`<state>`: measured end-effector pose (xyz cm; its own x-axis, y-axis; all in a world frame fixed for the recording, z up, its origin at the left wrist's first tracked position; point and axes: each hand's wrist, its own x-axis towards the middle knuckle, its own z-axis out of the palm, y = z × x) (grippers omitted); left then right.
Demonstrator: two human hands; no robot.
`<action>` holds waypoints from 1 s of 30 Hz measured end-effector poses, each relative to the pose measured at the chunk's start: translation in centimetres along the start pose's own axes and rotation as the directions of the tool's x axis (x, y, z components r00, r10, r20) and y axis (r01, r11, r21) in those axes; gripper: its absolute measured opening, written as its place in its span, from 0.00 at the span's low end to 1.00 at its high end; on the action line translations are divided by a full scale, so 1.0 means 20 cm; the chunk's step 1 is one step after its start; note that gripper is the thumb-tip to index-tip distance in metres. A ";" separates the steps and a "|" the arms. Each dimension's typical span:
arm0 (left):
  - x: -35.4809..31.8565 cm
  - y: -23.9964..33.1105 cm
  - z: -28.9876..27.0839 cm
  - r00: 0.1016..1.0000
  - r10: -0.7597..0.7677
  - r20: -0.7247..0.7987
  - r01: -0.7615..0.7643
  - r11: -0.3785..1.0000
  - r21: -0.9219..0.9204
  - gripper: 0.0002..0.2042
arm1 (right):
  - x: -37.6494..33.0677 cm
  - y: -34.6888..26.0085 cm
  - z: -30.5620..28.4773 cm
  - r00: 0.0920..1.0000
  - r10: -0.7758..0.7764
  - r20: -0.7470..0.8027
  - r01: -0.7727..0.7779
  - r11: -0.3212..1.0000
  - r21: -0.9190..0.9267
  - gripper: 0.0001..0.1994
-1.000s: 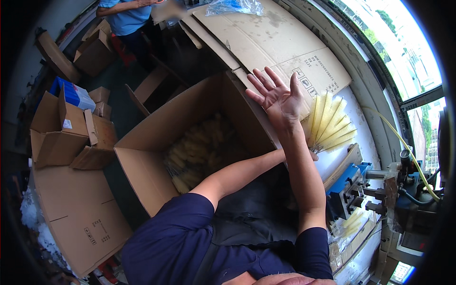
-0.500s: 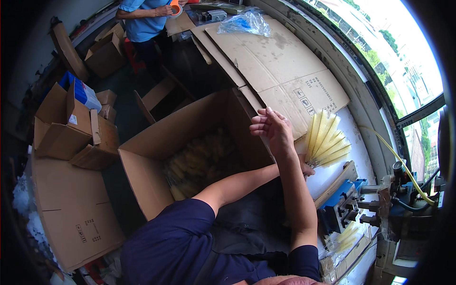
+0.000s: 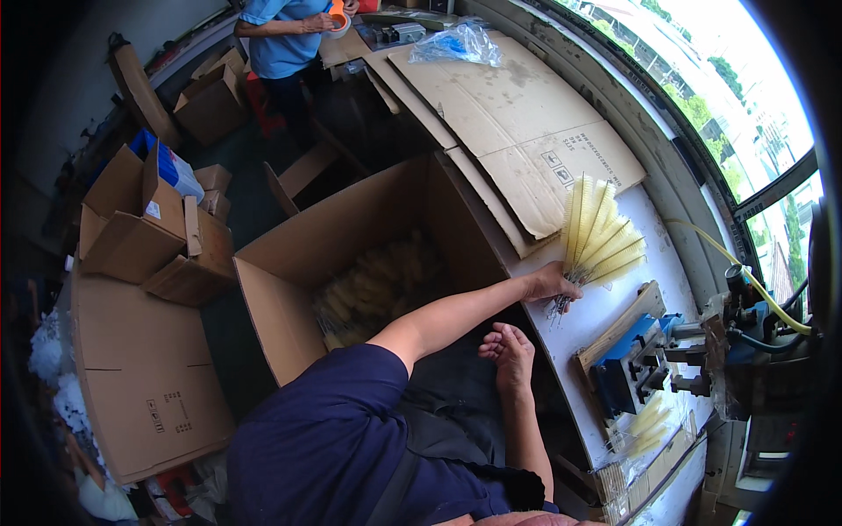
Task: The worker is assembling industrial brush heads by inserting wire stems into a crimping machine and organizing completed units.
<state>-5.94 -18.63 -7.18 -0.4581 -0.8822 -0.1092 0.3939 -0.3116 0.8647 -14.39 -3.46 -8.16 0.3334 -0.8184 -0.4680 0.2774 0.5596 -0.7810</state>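
Observation:
My left hand point(image 3: 551, 282) is wrapped round the wire stems of a bundle of pale yellow bristle brushes point(image 3: 601, 232). The bristle ends fan out away from me, over the white tabletop point(image 3: 561, 329). Just off the table's near edge, my right hand point(image 3: 509, 352) hangs over my lap with loosely curled fingers and nothing visible in it. To the left of my hands a large open cardboard box point(image 3: 272, 316) holds a heap of similar brushes point(image 3: 377, 280), partly in shadow.
Beyond the bundle lie flattened cardboard sheets point(image 3: 517, 114) with a clear plastic bag point(image 3: 456, 46) on top. A blue and metal clamping machine point(image 3: 631, 359) stands at right, with more brushes point(image 3: 649, 425) beside it. Smaller cartons point(image 3: 123, 237) stand left. A co-worker point(image 3: 285, 44) holds an orange tape roll.
My right hand has dropped from above my left forearm to below it, near my lap. My left hand still grips the bundle, whose stems now show. The view has shifted slightly.

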 end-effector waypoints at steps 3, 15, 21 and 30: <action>0.00 0.00 0.01 1.000 0.006 -0.006 -0.006 1.000 -0.009 0.13 | -0.05 0.19 -0.11 0.992 0.123 -0.037 -0.125 0.990 -0.061 0.14; -0.01 -0.01 0.01 1.000 0.015 -0.001 -0.015 1.000 -0.001 0.15 | -0.06 0.53 -0.48 0.953 0.202 -0.225 -0.182 0.977 0.108 0.12; 0.00 -0.01 0.01 1.000 0.009 -0.026 -0.009 1.000 -0.001 0.14 | -0.10 0.60 -0.55 0.929 0.235 -0.285 -0.196 0.968 0.160 0.12; -0.01 0.00 0.03 1.000 0.016 -0.023 -0.016 1.000 -0.021 0.14 | -0.07 0.64 -0.73 0.880 0.215 -0.423 -0.168 0.975 0.145 0.11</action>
<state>-6.23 -18.22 -6.85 -0.4338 -0.8947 -0.1068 0.4178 -0.3047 0.8559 -24.40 2.99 -23.51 -0.0277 -0.6554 -0.7548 0.3452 0.7023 -0.6225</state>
